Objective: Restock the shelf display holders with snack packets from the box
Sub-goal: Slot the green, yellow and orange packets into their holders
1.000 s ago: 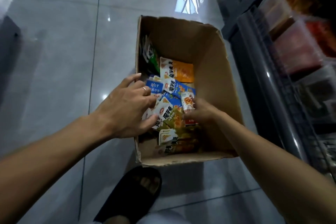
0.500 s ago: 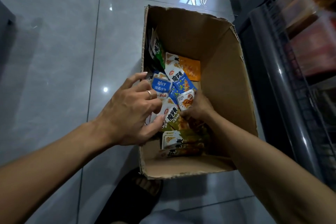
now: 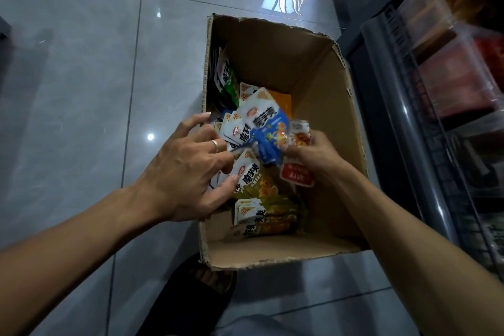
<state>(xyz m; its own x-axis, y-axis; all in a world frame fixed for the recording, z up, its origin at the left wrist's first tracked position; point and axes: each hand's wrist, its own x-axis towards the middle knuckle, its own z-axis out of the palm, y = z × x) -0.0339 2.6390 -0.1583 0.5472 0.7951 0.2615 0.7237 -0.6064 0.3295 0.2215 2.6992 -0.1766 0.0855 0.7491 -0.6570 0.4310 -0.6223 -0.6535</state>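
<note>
Right hand (image 3: 311,155) clamped on a small bunch of snack packets (image 3: 268,128): blue one fanned out on top, red-and-white one (image 3: 297,174) hanging below the fingers. Left hand (image 3: 185,172) curled into the pile on the box's left side, thumb under and fingers over a few white-and-green packets (image 3: 249,177), so gripping too, not just resting. Ring visible on one finger.

Probably very light, these. Thin foil pouches, floppy, a bit slick, so pinching by the sealed edge or squeezing a whole stack flat looks like the way to go; grabbing one by a corner likely means others slide off. Nothing fragile-looking, though can't say what's inside.

Rest of the packets loose in the cardboard box (image 3: 321,84), mostly piled against the left wall and near end, right half of the bottom bare. Box sitting on the tiled floor (image 3: 81,90), torn rim. Shelf display holders (image 3: 450,63) just to the right, clear bins already holding reddish and orange stuff, too blurry to read. Dark slipper (image 3: 191,294) just beside the box's near edge.
</note>
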